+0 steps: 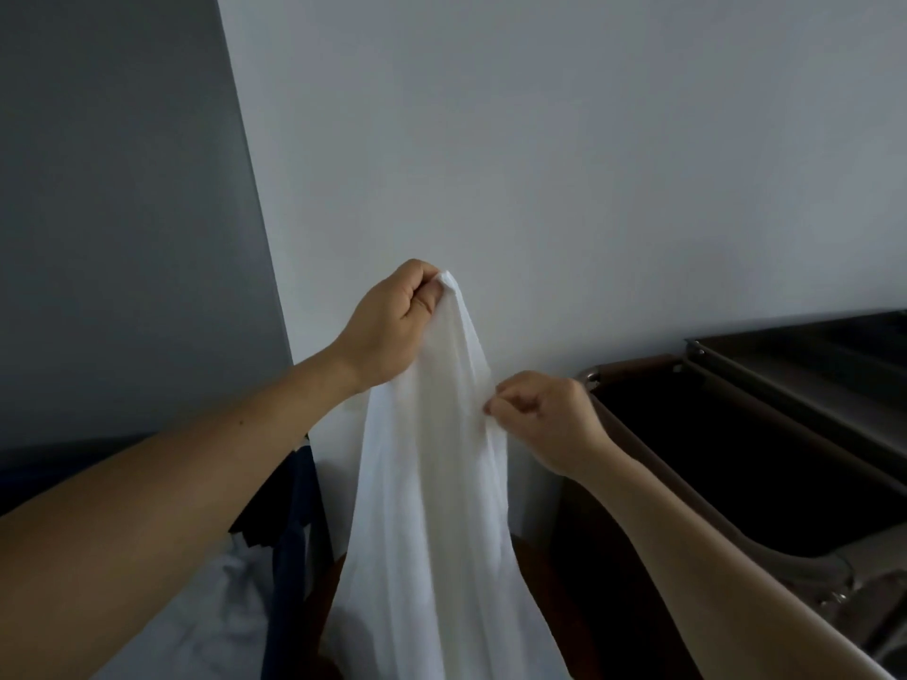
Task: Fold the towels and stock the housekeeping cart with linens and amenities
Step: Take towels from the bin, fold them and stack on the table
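Towel (432, 483) hangs pinched at its top by left hand (387, 326), right hand (545, 419) nipping its edge; that light nip could slip

No words, numbers, labels or signs can be read here. There are none on the white towel (432, 483) and none on the cart (795, 365).
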